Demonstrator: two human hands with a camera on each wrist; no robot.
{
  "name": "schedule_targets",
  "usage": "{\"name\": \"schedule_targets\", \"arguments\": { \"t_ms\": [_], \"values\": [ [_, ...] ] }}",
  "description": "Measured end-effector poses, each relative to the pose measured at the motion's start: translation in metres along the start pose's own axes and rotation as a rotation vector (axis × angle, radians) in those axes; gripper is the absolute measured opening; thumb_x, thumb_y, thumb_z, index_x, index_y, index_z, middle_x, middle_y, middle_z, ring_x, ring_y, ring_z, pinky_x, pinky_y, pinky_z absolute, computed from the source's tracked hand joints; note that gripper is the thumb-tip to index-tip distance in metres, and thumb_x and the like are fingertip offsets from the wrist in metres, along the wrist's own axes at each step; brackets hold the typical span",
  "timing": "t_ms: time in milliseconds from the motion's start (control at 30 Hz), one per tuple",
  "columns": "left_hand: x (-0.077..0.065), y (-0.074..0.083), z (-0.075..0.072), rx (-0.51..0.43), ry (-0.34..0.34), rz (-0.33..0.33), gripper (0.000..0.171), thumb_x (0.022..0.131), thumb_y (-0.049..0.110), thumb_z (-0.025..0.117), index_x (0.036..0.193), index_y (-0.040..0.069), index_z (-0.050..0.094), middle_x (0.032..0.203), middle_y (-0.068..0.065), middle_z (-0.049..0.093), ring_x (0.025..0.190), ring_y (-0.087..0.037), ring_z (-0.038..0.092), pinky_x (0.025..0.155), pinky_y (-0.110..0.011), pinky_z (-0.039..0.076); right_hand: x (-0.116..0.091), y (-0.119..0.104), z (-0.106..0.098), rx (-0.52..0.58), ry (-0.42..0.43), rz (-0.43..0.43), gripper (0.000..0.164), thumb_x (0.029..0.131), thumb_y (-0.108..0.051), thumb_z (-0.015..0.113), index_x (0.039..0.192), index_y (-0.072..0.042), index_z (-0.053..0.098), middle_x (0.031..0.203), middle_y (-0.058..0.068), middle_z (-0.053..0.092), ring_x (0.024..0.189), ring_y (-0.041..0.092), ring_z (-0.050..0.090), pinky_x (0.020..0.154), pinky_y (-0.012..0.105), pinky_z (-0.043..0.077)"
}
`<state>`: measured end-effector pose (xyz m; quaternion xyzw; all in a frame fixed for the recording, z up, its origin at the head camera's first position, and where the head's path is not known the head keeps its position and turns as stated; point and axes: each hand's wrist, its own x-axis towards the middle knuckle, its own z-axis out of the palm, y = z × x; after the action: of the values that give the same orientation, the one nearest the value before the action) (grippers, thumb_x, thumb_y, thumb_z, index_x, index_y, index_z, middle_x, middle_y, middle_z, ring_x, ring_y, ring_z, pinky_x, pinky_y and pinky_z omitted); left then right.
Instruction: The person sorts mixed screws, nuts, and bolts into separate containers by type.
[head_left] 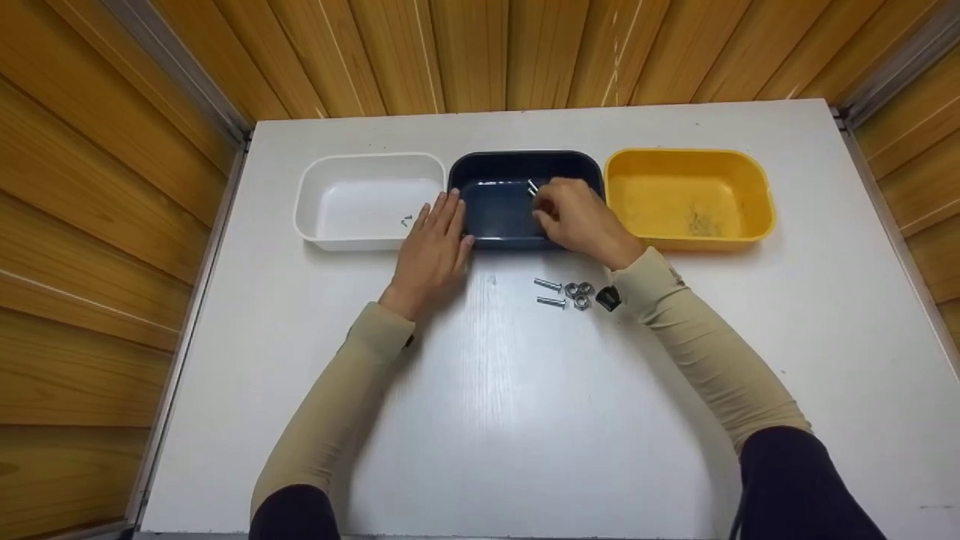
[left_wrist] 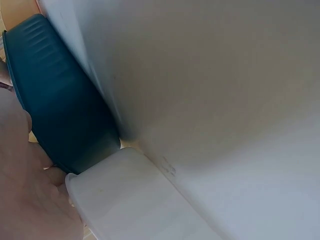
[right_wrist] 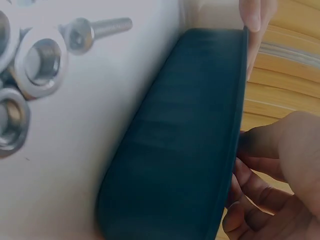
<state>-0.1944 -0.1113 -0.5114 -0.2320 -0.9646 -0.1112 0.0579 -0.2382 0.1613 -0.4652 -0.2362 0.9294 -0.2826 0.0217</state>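
Left hand (head_left: 431, 244): flat, empty, on navy tray (head_left: 502, 244) rim. Right hand (head_left: 583, 219), nearer: curled beside steel bolt (head_left: 532, 187), which slants far-left; cannot tell if gripped.

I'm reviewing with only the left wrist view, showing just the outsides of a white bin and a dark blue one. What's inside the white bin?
Observer: Tiny pieces, probably screws, lie in the white bin.
Reviewer: Anything loose outside?
Observer: Two bolts and three nuts lie in front of the dark blue bin.
Reviewer: And inside that one?
Observer: The right hand reaches in, with what looks like another bolt beside it.
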Motion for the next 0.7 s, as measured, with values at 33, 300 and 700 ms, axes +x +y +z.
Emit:
{"name": "schedule_targets", "arguments": {
  "t_ms": [33, 300, 700],
  "values": [
    [0.0, 0.0, 0.0, 0.001, -0.002, -0.001, 0.062, 0.116, 0.032, 0.039, 0.164, -0.007, 0.032, 0.174, -0.022, 0.027, 0.164, -0.036, 0.025, 0.136, -0.048, 0.017, -0.002, 0.0, 0.0, -0.001, 0.003, -0.01, 0.016, 0.099, -0.01, 0.071, 0.108, 0.001, 0.078, 0.1, 0.015, 0.07, 0.091, 0.029, 0.068, 0.082, 0.041, 0.062],
    [0.002, -0.002, -0.001, 0.005, -0.02, -0.008, 0.063, 0.117, 0.035, 0.033, 0.165, -0.006, 0.029, 0.176, -0.021, 0.023, 0.165, -0.035, 0.021, 0.136, -0.047, 0.014, -0.015, -0.006, -0.002, -0.005, 0.022, -0.042, 0.015, 0.098, -0.01, 0.074, 0.108, 0.001, 0.078, 0.099, 0.015, 0.071, 0.09, 0.028, 0.067, 0.081, 0.04, 0.061],
    [-0.001, 0.0, 0.002, 0.002, -0.011, -0.009, 0.062, 0.116, 0.033, 0.037, 0.164, -0.006, 0.032, 0.175, -0.02, 0.025, 0.165, -0.035, 0.022, 0.136, -0.047, 0.015, -0.054, -0.017, 0.012, -0.059, 0.05, -0.105, 0.015, 0.101, -0.015, 0.073, 0.107, -0.003, 0.079, 0.098, 0.011, 0.071, 0.09, 0.026, 0.064, 0.082, 0.041, 0.059]
  ]
}}
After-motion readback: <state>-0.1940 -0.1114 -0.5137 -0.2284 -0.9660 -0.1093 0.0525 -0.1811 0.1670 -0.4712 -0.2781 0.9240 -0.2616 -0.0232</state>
